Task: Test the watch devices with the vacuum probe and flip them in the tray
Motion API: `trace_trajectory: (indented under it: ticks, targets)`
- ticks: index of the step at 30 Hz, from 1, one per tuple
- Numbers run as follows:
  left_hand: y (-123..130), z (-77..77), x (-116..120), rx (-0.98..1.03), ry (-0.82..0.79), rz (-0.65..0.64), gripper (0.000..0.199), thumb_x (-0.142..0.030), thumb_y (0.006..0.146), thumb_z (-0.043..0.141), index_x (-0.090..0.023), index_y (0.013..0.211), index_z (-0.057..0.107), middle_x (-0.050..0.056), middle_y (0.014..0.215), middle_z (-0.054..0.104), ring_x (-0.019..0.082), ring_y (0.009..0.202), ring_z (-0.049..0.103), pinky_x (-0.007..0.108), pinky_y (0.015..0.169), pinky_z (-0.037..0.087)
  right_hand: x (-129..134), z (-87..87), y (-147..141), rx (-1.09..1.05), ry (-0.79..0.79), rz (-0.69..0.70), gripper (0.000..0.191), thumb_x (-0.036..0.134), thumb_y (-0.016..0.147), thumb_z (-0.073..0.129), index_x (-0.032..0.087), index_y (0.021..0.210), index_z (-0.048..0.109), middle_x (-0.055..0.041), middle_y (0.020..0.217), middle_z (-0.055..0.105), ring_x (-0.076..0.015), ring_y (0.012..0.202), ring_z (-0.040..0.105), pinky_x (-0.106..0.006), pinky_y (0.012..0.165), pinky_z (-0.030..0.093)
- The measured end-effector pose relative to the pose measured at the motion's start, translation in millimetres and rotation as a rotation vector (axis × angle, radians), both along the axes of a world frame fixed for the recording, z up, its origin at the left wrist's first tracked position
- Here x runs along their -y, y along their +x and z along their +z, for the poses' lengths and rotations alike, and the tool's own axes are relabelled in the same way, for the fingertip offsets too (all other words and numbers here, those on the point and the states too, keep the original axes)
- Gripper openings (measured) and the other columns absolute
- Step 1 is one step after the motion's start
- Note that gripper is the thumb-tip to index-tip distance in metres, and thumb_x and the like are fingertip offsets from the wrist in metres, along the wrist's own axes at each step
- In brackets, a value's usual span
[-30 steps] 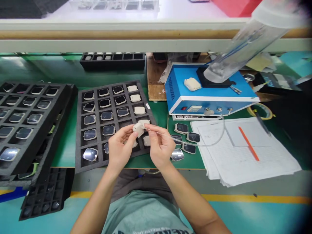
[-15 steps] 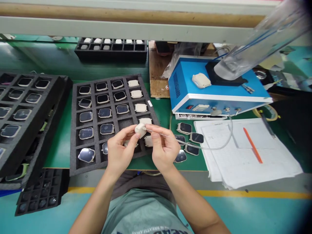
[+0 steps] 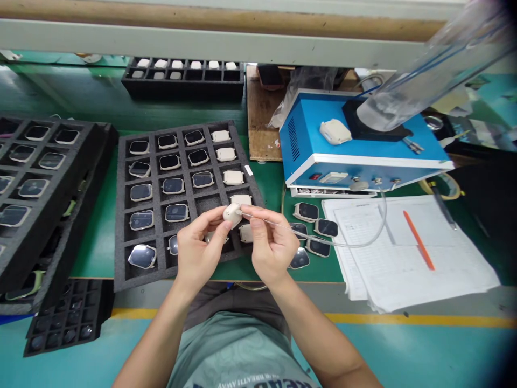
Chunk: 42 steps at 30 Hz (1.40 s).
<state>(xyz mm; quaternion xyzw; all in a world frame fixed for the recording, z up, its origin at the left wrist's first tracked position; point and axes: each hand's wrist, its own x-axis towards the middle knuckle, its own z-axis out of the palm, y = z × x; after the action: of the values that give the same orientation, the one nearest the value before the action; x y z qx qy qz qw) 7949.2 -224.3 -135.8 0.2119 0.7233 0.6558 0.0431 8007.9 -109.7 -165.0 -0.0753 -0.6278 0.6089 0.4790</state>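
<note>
My left hand pinches a cream smartwatch case between thumb and fingers, above a dark foam tray. In my right hand is the end of a thin clear tube, its tip against the side of the case. That tube curves right to the front of a blue machine. Rows of smartwatch cases sit in the foam tray, most with dark screens up and the right column with cream backs up. Several loose watch cases lie on the green table just right of my right hand.
More foam trays with watches are stacked at left, and a black tray stands at the back. Another cream case rests on the machine beside a clear cylinder. Papers with an orange pen lie at right.
Both hands stay in nearly the same place, the tube tip still at the case. The surroundings have shifted slightly in view with the camera.
</note>
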Motion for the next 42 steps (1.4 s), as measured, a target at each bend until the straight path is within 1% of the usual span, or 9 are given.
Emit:
trace_trajectory:
  ticks: [3,7,10,14,19,25,32,37,42]
  targets:
    - [0.0,0.5,-0.5,-0.012,0.012,-0.005,0.026,-0.030,0.089,0.081,-0.019,0.113,0.082,0.007,0.105,0.084,0.018,0.086,0.080,0.023,0.076,0.064,0.0,0.5,-0.5,-0.024,0.002,0.000,0.013,0.018,0.101,0.063,0.024,0.108,0.073,-0.0048,0.106,0.083,-0.0181,0.102,0.081,-0.034,0.091,0.069]
    - [-0.6,0.9,-0.2,-0.031,0.019,-0.011,0.024,-0.026,0.089,0.080,-0.020,0.113,0.082,0.005,0.104,0.084,0.016,0.087,0.080,0.021,0.079,0.064,0.6,0.4,-0.7,-0.024,-0.014,-0.002,0.012,0.018,0.100,0.064,0.024,0.105,0.073,-0.0058,0.106,0.083,-0.0187,0.100,0.081,-0.034,0.089,0.070]
    - [-1.2,1.4,0.4,-0.035,0.012,-0.009,0.024,-0.026,0.089,0.080,-0.021,0.112,0.082,0.005,0.104,0.084,0.015,0.084,0.079,0.020,0.076,0.063,1.1,-1.0,-0.5,-0.020,-0.037,0.015,0.012,0.019,0.100,0.064,0.024,0.106,0.073,-0.0061,0.108,0.082,-0.0189,0.101,0.081,-0.035,0.090,0.070]
    - [-1.6,1.8,0.9,-0.034,0.001,0.006,0.024,-0.027,0.088,0.081,-0.022,0.111,0.083,0.004,0.103,0.084,0.016,0.083,0.079,0.021,0.073,0.064,1.2,-1.2,-1.4,-0.025,-0.051,0.024,0.012,0.019,0.101,0.063,0.024,0.106,0.073,-0.0063,0.109,0.082,-0.0193,0.103,0.080,-0.036,0.092,0.069]
    - [-3.9,-1.2,1.7,-0.043,-0.026,0.031,0.025,-0.029,0.087,0.083,-0.023,0.111,0.083,0.004,0.106,0.084,0.018,0.087,0.080,0.023,0.080,0.065,0.2,1.0,-5.0,-0.067,-0.067,0.048,0.016,0.016,0.101,0.063,0.025,0.106,0.075,-0.0047,0.107,0.081,-0.0165,0.102,0.079,-0.031,0.092,0.067]
    - [-7.3,-1.3,1.5,-0.038,-0.027,0.070,0.029,-0.033,0.083,0.085,-0.022,0.110,0.083,0.005,0.105,0.084,0.019,0.085,0.080,0.026,0.077,0.067,-1.6,2.0,-8.4,-0.071,-0.072,0.051,0.016,0.017,0.100,0.063,0.025,0.107,0.076,-0.0051,0.106,0.082,-0.0169,0.100,0.079,-0.031,0.092,0.066]
    - [-5.7,3.7,1.1,-0.026,-0.035,0.077,0.029,-0.035,0.081,0.086,-0.021,0.106,0.084,0.006,0.102,0.085,0.020,0.082,0.080,0.026,0.072,0.067,-1.9,4.5,-8.6,-0.065,-0.078,0.051,0.015,0.020,0.101,0.063,0.025,0.107,0.076,-0.0059,0.104,0.082,-0.0181,0.100,0.080,-0.032,0.091,0.067]
    - [-6.2,3.7,0.9,-0.019,-0.030,0.087,0.028,-0.035,0.080,0.087,-0.022,0.105,0.085,0.005,0.100,0.085,0.018,0.080,0.079,0.024,0.070,0.067,-2.1,5.8,-8.4,-0.053,-0.063,0.038,0.015,0.021,0.101,0.063,0.025,0.106,0.076,-0.0060,0.103,0.082,-0.0182,0.098,0.080,-0.032,0.089,0.067]
    - [-7.3,2.8,0.4,-0.026,-0.040,0.087,0.030,-0.036,0.080,0.086,-0.021,0.106,0.085,0.006,0.101,0.084,0.019,0.081,0.079,0.026,0.074,0.067,-2.0,5.7,-8.6,-0.056,-0.065,0.041,0.015,0.020,0.101,0.063,0.025,0.106,0.076,-0.0058,0.104,0.082,-0.0176,0.098,0.079,-0.031,0.090,0.066]
